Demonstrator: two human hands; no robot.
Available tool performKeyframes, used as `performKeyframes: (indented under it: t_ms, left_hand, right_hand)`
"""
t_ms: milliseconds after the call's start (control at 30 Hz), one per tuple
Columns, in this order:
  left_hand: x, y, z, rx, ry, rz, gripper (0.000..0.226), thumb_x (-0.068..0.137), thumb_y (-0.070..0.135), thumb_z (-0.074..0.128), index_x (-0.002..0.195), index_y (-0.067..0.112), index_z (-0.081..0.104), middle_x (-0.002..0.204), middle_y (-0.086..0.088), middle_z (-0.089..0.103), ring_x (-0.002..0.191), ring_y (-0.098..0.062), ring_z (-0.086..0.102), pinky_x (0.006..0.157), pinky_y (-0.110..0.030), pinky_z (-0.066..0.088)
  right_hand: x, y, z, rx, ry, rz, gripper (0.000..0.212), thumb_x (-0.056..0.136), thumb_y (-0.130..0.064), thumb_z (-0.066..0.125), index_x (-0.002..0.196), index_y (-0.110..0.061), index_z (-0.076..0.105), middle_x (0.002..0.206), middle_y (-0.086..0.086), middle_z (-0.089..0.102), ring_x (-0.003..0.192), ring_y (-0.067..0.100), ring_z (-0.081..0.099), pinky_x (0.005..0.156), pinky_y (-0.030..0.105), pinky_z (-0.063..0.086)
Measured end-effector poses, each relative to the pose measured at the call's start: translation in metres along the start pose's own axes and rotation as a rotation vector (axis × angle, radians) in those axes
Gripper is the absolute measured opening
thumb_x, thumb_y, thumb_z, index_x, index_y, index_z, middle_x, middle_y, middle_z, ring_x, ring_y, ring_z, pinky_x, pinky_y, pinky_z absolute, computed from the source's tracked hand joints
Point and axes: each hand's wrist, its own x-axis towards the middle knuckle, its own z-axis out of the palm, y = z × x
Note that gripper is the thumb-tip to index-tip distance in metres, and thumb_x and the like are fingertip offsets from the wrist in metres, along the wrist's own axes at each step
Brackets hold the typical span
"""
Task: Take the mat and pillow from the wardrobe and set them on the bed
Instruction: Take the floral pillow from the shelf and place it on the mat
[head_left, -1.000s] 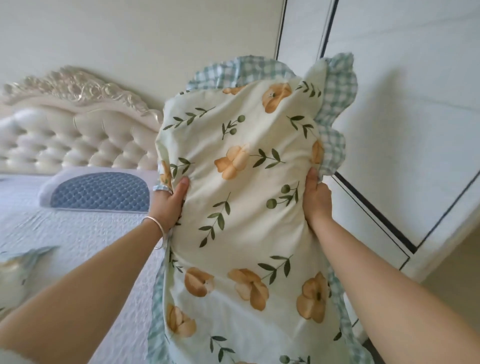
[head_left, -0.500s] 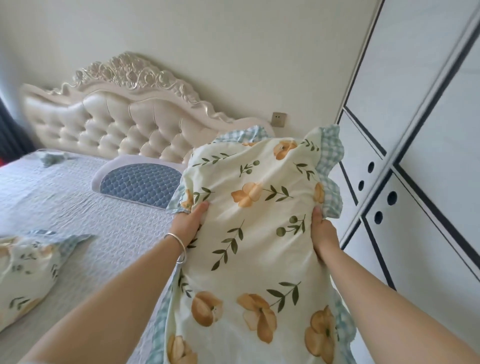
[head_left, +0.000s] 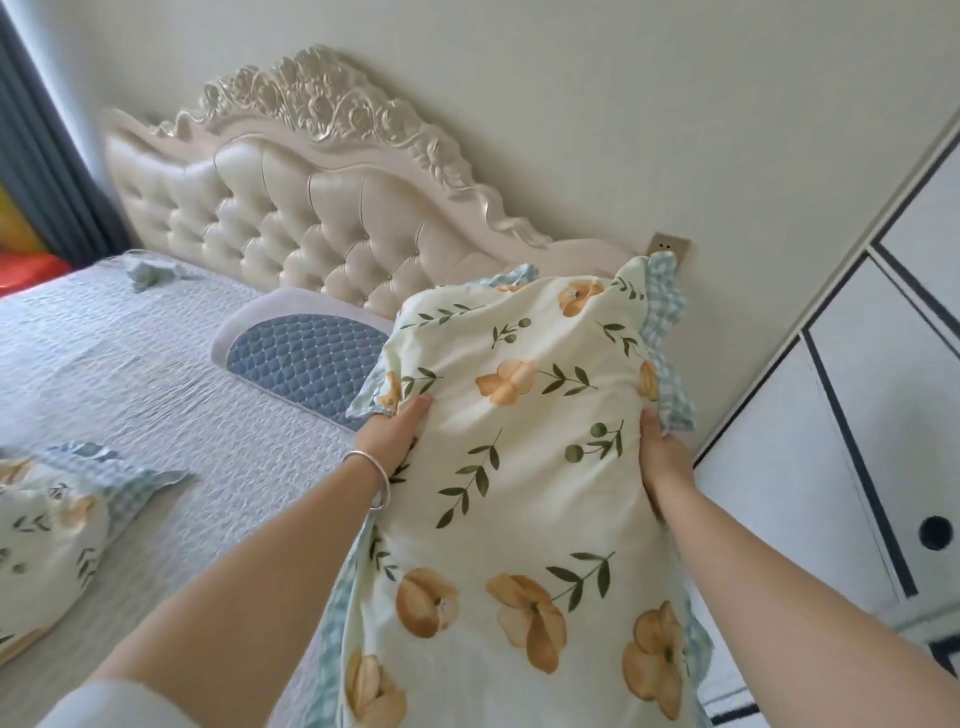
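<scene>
- Head view: I hold the floral pillow (head_left: 524, 467) up in front of me with both bare hands, lifted clear of the bed (head_left: 156, 415).
- My left hand (head_left: 392, 434) presses against the pillow's left edge, thumb on the front face, fingers clamped on the fabric; a silver bangle (head_left: 376, 480) circles that wrist.
- My right hand (head_left: 665, 462) grips the pillow's right edge just below the checked green frill, fingers closed on the pillow.
- Beyond the pillow's left edge, a blue quilted pillow (head_left: 306, 358) with a pale border lies on the bed, against the foot of the tufted cream headboard (head_left: 291, 208).
- A second floral pillow (head_left: 49, 535) rests on the bed, well left of the one I hold.
- To the right of the held pillow stands the white wardrobe (head_left: 857, 441) with dark trim lines and a round hole in one panel.
- A wall socket (head_left: 667, 248) shows just above the pillow's top right corner.
- I cannot tell whether the light quilted cover on the bed is the mat.
</scene>
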Motion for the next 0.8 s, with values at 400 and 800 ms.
performKeyframes:
  t_ms: [400, 800]
  left_hand:
    - [0.19, 0.016, 0.001, 0.015, 0.297, -0.113, 0.055, 0.086, 0.057, 0.053, 0.121, 0.014, 0.056, 0.107, -0.011, 0.062, 0.098, -0.029, 0.059, 0.087, -0.034, 0.048]
    - [0.376, 0.051, 0.013, -0.167, 0.72, -0.457, 0.064, 0.082, 0.061, 0.054, 0.121, 0.01, 0.053, 0.107, -0.017, 0.064, 0.094, -0.033, 0.061, 0.086, -0.041, 0.051]
  right_hand:
    - [0.212, -0.078, 0.16, -0.066, -0.265, 0.034, 0.085, 0.079, -0.073, 0.031, 0.131, -0.009, 0.049, 0.131, 0.019, 0.056, 0.118, 0.04, 0.052, 0.103, 0.05, 0.038]
    - [0.431, -0.198, 0.343, -0.163, -0.791, -0.07, 0.06, 0.09, -0.051, 0.045, 0.134, -0.011, 0.038, 0.121, 0.005, 0.051, 0.109, 0.02, 0.046, 0.092, 0.031, 0.034]
